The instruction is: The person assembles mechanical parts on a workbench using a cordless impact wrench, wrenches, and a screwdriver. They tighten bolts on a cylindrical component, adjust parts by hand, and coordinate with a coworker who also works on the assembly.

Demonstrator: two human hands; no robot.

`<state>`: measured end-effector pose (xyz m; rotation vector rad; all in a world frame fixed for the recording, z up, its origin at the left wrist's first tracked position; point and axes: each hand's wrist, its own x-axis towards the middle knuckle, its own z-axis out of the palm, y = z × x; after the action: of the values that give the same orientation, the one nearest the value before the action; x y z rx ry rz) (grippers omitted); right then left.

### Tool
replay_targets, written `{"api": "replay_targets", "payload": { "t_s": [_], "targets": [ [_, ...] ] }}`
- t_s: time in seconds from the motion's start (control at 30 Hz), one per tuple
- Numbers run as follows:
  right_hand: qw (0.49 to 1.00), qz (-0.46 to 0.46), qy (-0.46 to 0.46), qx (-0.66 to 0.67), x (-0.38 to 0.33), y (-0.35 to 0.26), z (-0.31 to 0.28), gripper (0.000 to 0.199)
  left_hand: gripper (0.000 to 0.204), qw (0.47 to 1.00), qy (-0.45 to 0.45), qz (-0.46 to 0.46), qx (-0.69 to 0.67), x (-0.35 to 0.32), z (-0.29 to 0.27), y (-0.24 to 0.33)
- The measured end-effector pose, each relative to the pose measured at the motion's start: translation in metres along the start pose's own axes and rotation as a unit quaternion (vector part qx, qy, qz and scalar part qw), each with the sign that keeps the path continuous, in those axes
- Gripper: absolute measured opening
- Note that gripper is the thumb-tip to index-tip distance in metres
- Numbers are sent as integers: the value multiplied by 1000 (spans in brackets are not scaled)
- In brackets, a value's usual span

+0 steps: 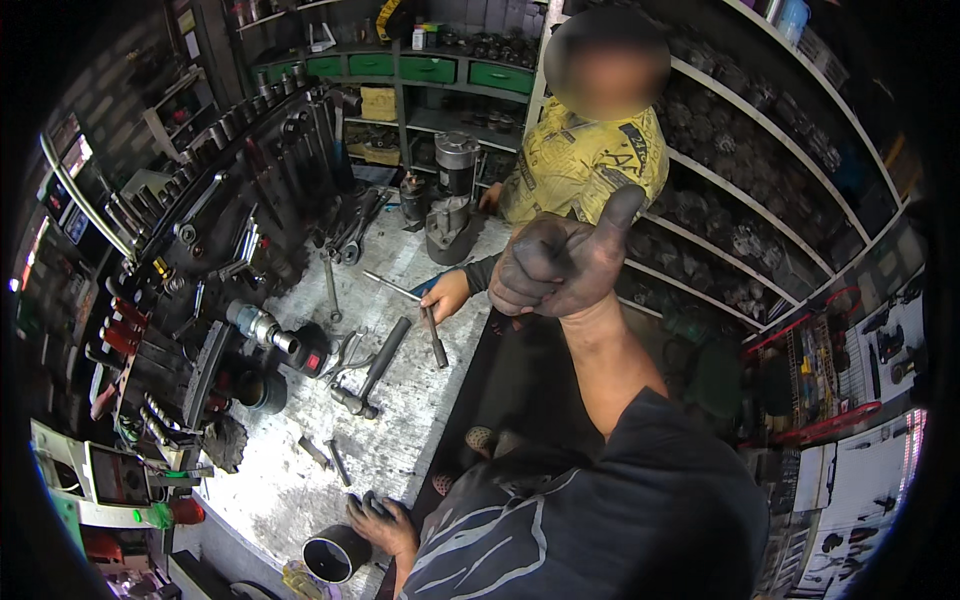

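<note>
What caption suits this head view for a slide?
Greasy right hand gives a thumbs-up over a workbench strewn with tools; left hand rests beside a black cylinder; a co-worker reaches in.

Across the middle of the frame we see a grey workbench (400, 420) with a hammer (372, 368) lying on it. Above it lies a T-handle wrench (415, 305). At upper left, a dark wall board (215, 230) carries hanging spanners. At upper centre, a person in a yellow shirt (585, 160) stands beside green drawers (430, 68).
</note>
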<state>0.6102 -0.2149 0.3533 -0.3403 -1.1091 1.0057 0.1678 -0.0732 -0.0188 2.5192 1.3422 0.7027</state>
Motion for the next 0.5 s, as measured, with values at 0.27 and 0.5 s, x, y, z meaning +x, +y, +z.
{"api": "replay_targets", "payload": {
  "t_s": [0.27, 0.5],
  "targets": [
    [1000, 9, 4, -12, 5, 12, -12, 104, 41, 1000, -17, -8, 2, 5, 6, 4],
    [993, 73, 20, -91, -4, 12, -63, 104, 38, 1000, 20, -2, 17, 0, 15, 2]
  ]
}}
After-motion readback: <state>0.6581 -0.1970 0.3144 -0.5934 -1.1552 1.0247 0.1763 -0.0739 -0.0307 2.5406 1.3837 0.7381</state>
